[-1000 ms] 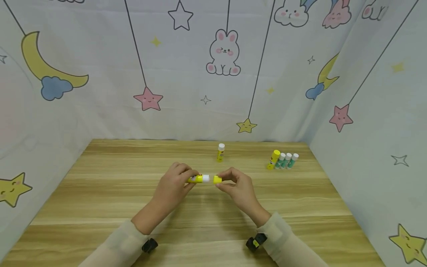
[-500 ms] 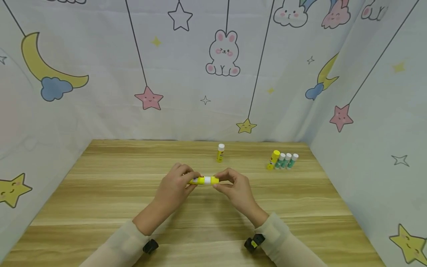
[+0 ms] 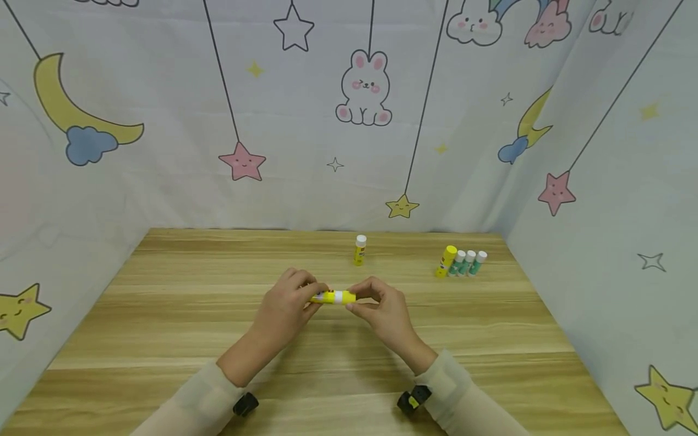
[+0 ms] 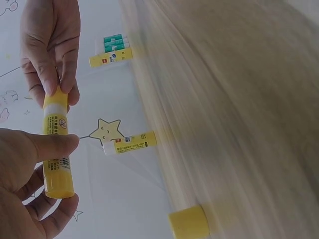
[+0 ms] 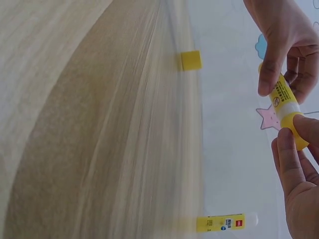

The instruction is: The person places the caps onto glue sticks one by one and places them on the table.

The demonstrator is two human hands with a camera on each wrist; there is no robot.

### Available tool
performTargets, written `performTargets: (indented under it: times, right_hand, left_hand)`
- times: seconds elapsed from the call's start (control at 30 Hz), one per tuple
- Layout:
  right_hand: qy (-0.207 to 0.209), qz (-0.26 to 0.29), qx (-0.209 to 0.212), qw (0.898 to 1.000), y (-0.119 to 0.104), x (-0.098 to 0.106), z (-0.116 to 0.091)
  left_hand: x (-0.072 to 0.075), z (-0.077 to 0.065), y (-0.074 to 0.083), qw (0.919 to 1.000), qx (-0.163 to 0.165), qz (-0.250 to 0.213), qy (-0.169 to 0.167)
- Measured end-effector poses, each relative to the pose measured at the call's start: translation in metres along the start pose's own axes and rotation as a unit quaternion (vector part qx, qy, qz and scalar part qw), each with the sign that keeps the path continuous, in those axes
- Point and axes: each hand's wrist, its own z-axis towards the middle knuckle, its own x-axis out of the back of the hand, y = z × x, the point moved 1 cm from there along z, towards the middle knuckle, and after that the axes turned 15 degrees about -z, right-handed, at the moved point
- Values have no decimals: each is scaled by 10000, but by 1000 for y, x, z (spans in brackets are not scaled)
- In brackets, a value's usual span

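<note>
Both hands are on one yellow glue stick (image 3: 326,297), held level above the table. My left hand (image 3: 282,304) grips its body, thumb across the label in the left wrist view. At the other end, my right hand (image 3: 386,309) pinches a yellow cap (image 3: 349,297) between thumb and fingers. A white collar (image 4: 55,108) shows between cap and body. Another yellow cap (image 5: 191,60) sits on the table and is hidden behind the left hand in the head view. Farther back stands a yellow glue stick with a white top (image 3: 360,250).
On the right of the wooden table (image 3: 163,363), a larger yellow glue stick (image 3: 446,261) stands beside a row of three small green glue sticks (image 3: 468,263) with white caps. A printed white curtain (image 3: 305,115) rises behind the table and along its sides.
The yellow cap in the right hand was apart from the glue stick a second ago. It moved left onto the white end and now covers part of it.
</note>
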Motion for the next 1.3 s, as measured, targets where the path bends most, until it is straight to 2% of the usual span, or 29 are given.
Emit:
performTargets:
  times: [0.2, 0.47, 0.73, 0.93, 1.07, 1.3]
  right_hand:
    - [-85, -66, -7, 9999, -11, 2, -3]
    - [-50, -13, 9, 10000, -13, 1, -3]
    - [84, -42, -51, 9999, 11, -7, 1]
    - [143, 4, 153, 9998, 5, -5, -1]
    - [211, -70, 184, 9996, 16, -9, 1]
    - [244, -81, 208, 9995, 16, -9, -1]
  left_hand:
    - [-1, 0, 1, 9999, -90, 12, 48]
    - [-2, -1, 2, 9999, -155, -13, 58]
    - [-3, -3, 3, 9998, -179, -89, 55]
    - [-4, -4, 3, 9996, -255, -93, 17]
    - [-6, -4, 1, 9991, -415, -92, 29]
    - [-8, -4, 2, 9985, -520, -151, 38]
